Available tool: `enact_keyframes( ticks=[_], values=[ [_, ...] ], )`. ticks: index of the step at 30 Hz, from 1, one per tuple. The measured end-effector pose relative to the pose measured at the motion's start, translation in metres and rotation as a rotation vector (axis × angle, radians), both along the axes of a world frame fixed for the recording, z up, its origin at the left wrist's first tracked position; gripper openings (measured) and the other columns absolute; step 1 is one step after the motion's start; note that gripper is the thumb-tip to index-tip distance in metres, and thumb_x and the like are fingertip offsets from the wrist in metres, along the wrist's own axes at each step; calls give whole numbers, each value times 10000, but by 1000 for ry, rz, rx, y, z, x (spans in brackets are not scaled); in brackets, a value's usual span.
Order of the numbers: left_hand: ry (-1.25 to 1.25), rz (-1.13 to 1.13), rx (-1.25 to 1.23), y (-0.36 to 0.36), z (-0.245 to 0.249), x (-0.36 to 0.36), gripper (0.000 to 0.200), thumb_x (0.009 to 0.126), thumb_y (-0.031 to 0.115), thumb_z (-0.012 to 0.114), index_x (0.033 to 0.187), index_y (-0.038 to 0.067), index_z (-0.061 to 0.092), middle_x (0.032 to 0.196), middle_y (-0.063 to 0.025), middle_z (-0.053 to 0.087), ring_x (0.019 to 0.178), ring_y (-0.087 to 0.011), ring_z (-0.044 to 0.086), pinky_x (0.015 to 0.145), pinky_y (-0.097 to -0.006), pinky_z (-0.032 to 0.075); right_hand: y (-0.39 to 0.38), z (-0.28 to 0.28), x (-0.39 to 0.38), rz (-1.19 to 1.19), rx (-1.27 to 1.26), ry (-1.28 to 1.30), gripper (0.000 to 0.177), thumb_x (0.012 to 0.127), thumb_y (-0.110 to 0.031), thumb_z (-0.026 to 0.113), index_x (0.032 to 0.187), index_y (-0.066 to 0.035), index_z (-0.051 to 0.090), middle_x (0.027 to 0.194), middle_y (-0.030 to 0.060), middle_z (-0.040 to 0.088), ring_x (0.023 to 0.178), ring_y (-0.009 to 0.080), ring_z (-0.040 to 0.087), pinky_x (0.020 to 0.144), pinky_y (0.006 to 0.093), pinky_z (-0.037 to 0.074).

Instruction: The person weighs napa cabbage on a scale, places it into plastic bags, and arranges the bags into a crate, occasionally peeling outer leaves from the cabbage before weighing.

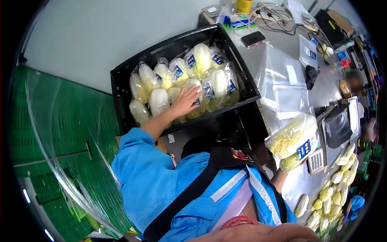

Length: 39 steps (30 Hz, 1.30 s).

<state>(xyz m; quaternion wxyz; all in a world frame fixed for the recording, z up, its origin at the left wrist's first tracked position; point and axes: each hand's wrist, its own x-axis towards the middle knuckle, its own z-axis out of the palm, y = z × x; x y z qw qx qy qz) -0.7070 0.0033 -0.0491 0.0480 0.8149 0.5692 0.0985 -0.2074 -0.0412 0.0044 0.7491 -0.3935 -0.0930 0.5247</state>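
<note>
A black crate holds several napa cabbages in clear bags with blue labels, laid in two rows. My left hand rests on a bagged napa cabbage in the front row, palm down with its fingers apart. On the other side, my right hand supports bagged napa cabbages from below, leafy yellow ends toward me. Most of that hand is hidden behind the cabbages. A blue label shows on the bag it holds.
Right of the crate, a metal table carries flat clear bags, a phone and cables. A weighing scale stands beside my right hand. Loose napa cabbages lie beyond it. Green crates under plastic film stand at left.
</note>
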Motion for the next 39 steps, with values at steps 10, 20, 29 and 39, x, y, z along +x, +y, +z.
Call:
enact_keyframes(
  ticks=[10, 20, 29, 39],
  values=[
    [-220, -337, 296, 66, 20, 97, 310, 731, 185, 627, 1022, 86, 588, 1136, -57, 536, 1135, -213, 434, 960, -416, 302, -29, -16, 6, 170, 154, 142, 728, 743, -523, 467, 1315, -98, 317, 1294, 128, 401, 1166, 326, 403, 965, 486, 342],
    [-570, 163, 448, 147, 16, 88, 358, 726, 166, 620, 1063, 87, 526, 1129, -102, 516, 1106, -277, 437, 933, -425, 287, -15, -6, -17, 121, 87, 102, 724, 749, -524, 470, 1308, -89, 321, 1271, 129, 424, 1141, 319, 430, 940, 480, 370],
    [-406, 856, -169, 189, -61, 38, 832, 757, 400, 579, 1378, 134, 93, 1442, -123, 10, 1300, -374, 104, 993, -582, 139, -11, 0, -14, 200, 52, 62, 744, 741, -525, 482, 1309, -76, 312, 1269, 142, 421, 1134, 325, 434, 931, 478, 379],
    [-565, 643, -109, 170, -53, -21, 461, 779, 282, 540, 1203, 124, 452, 1354, -93, 318, 1175, -312, 391, 888, -378, 405, 0, 0, -26, 304, 69, 76, 766, 733, -527, 495, 1310, -62, 302, 1266, 157, 419, 1126, 330, 440, 922, 475, 388]
  ],
)
